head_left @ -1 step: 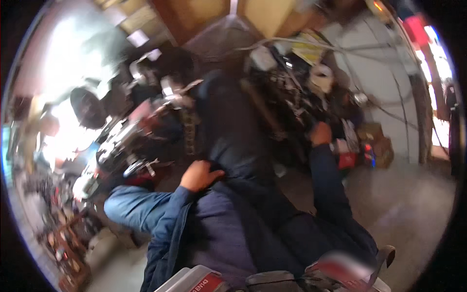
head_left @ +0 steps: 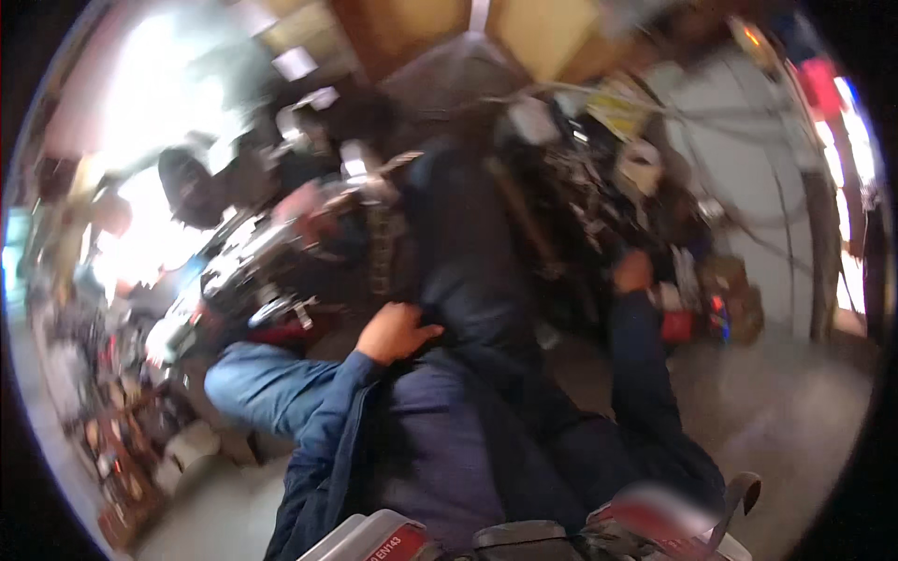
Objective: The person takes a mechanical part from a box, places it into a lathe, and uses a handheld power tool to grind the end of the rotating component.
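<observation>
My left hand (head_left: 400, 333) rests on the upper part of my dark-trousered leg (head_left: 472, 280), its thumb stretched out, and no object shows in it. To the right, my right hand (head_left: 633, 271) is held away from my body at the end of a dark blue sleeve (head_left: 641, 351). It is beside a heap of dark and metal parts (head_left: 585, 187). Its fingers are blurred and partly hidden, so I cannot make out whether it touches or holds anything there.
On the left stands a blurred cluster of shiny metal machine parts (head_left: 248, 262). A red container (head_left: 676, 325) and a brown box (head_left: 734, 290) are beside my right hand. A pale panel (head_left: 748, 159) stands behind them. Grey floor (head_left: 767, 411) shows at lower right.
The whole scene has shifted right and slightly down in the picture, as the view turns. Both hands keep about the same pose.
</observation>
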Motion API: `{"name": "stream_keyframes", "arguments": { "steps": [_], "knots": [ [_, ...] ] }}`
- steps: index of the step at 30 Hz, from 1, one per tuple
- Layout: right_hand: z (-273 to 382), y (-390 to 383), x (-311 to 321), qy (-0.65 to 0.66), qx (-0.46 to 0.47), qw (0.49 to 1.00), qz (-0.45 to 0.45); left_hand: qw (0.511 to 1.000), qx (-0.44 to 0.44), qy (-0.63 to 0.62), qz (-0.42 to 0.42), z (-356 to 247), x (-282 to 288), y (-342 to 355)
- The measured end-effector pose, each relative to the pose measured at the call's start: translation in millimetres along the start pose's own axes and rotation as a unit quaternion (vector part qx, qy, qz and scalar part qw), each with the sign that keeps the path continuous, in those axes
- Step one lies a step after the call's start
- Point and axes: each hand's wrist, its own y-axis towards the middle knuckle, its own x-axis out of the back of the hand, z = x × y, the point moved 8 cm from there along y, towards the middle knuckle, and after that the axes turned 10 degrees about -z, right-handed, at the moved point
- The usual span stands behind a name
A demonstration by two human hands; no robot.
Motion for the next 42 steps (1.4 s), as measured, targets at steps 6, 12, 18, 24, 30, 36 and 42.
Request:
{"name": "stream_keyframes", "arguments": {
  "steps": [6, 12, 18, 24, 30, 36, 42],
  "knots": [
    [-17.3, 2.1, 25.7, 0.227, 0.03, 0.963, 0.141, 0.864, 0.131, -0.47, -0.126, 29.3, 97.6, -54.2],
    [168.7, -109.9, 187.6, 0.301, 0.185, 0.932, 0.086, 0.866, 0.055, -0.476, -0.141, 20.3, 119.6, -106.1],
    [347.3, -256.4, 172.5, 0.411, 0.38, 0.776, 0.291, 0.813, -0.083, -0.539, -0.203, -32.2, 135.4, -110.2],
    [421.3, -328.6, 188.3, 0.368, 0.572, 0.699, 0.221, 0.713, -0.073, -0.537, -0.445, 17.0, 154.5, -140.4],
    [456.4, -307.5, 233.5, 0.684, 0.454, 0.53, 0.211, 0.716, -0.058, -0.548, -0.428, 44.2, 170.8, -181.4],
    [498.4, -331.9, 229.3, 0.649, 0.425, 0.587, 0.231, 0.737, -0.08, -0.527, -0.415, 41.4, 171.3, -195.5],
    [515.4, -336.2, 198.2, 0.587, 0.435, 0.614, 0.298, 0.739, -0.058, -0.521, -0.423, 44.6, 171.7, -206.9]
  ]
}}
